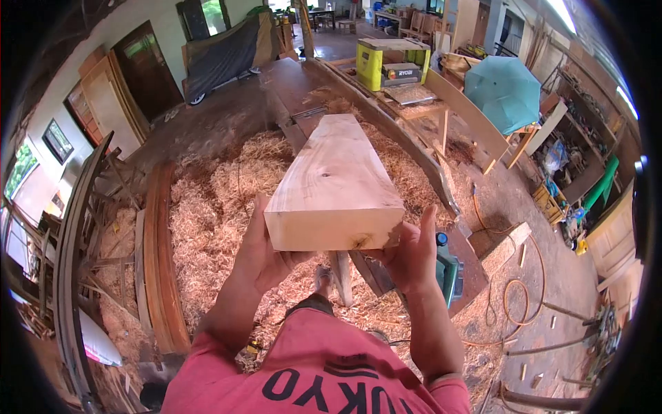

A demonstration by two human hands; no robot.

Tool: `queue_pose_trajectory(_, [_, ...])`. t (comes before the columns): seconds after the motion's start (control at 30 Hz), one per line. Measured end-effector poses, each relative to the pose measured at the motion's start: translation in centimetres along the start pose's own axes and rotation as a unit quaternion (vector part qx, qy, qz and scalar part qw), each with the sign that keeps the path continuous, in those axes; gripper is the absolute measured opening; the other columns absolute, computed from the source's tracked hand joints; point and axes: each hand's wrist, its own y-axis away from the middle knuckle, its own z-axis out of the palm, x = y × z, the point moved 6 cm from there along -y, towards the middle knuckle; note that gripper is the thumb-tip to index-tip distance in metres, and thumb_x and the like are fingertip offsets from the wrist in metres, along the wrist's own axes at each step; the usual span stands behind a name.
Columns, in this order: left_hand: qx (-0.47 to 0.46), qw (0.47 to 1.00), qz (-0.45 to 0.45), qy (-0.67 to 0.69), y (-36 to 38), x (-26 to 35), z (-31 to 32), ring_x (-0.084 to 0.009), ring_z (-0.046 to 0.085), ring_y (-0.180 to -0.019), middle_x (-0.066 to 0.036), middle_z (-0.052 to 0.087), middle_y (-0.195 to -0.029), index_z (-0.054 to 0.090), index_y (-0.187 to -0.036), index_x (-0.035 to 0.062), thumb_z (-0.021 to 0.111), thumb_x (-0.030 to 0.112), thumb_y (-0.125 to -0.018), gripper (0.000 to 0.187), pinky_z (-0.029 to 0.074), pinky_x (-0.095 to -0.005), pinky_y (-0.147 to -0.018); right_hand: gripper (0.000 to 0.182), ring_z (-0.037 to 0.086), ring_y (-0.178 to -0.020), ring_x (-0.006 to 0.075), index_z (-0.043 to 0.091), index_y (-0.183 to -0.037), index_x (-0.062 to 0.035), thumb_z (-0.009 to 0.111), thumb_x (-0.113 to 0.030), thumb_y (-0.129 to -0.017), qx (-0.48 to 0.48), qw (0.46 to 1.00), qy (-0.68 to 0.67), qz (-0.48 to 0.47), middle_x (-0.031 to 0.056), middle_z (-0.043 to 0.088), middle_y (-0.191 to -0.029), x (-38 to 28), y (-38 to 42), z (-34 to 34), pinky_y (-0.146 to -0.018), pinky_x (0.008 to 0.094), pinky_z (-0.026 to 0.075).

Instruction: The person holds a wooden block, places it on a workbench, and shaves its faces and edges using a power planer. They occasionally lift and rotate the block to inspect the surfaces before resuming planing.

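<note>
A thick pale wooden beam [338, 169] stretches away from me, its squared end facing my chest and a small dark knot on its top face. My left hand [265, 252] grips the lower left corner of that end, fingers curled beneath it. On the opposite corner, my right hand [412, 254] clasps the wood with the thumb pointing up along the side. The fingertips of both hands are partly hidden under the beam. A dark green power tool [448, 276] sits just to the right of my right hand, on a brown board.
Curly wood shavings [221, 207] cover the floor around me. A lime-green planer machine [393, 65] stands on a bench ahead, with a teal umbrella [503, 93] to its right. Long planks [162, 255] lie at left. An orange hose [524, 303] coils on the right-hand floor.
</note>
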Motion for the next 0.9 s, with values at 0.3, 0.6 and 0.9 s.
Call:
queue_pose_trajectory(0.3, [-0.017, 0.999, 0.009, -0.03, -1.0, 1.8, 1.3, -0.0227, 0.071, -0.101, -0.014, 0.067, -0.12, 0.047, -0.14, 0.0041, 0.03, 0.068, -0.1, 0.077, 0.066, -0.0347, -0.079, 0.119, 0.064, -0.117, 0.0352, 0.044, -0.141, 0.0116, 0.021, -0.091, -0.084, -0.071, 0.993, -0.091, 0.006, 0.0238, 0.062, -0.131, -1.6, -0.7, 0.5, -0.099, 0.0458, 0.052])
queue_pose_trajectory(0.6, [-0.021, 0.998, 0.003, -0.052, -1.5, 3.0, 2.2, -0.021, 0.072, -0.095, -0.012, 0.067, -0.118, 0.051, -0.137, 0.0063, 0.033, 0.068, -0.1, 0.074, 0.066, -0.0332, -0.075, 0.122, 0.067, -0.112, 0.0374, 0.042, -0.141, 0.0134, 0.02, -0.092, -0.083, -0.124, 0.988, -0.087, -0.014, 0.0269, 0.061, -0.13, -2.7, -1.0, 1.7, -0.1, 0.0461, 0.05])
queue_pose_trajectory(0.9, [0.004, 0.973, -0.225, -0.055, -2.1, -15.6, -10.8, -0.0248, 0.055, -0.128, -0.011, 0.059, -0.136, 0.043, -0.147, 0.0093, 0.059, 0.048, -0.097, 0.065, 0.05, -0.0454, -0.103, 0.071, 0.068, -0.091, 0.0271, 0.055, -0.131, 0.0029, 0.053, -0.058, -0.094, 0.152, 0.983, -0.001, 0.101, 0.0165, 0.068, -0.114, 8.9, 2.4, -12.2, -0.082, 0.0404, 0.055])
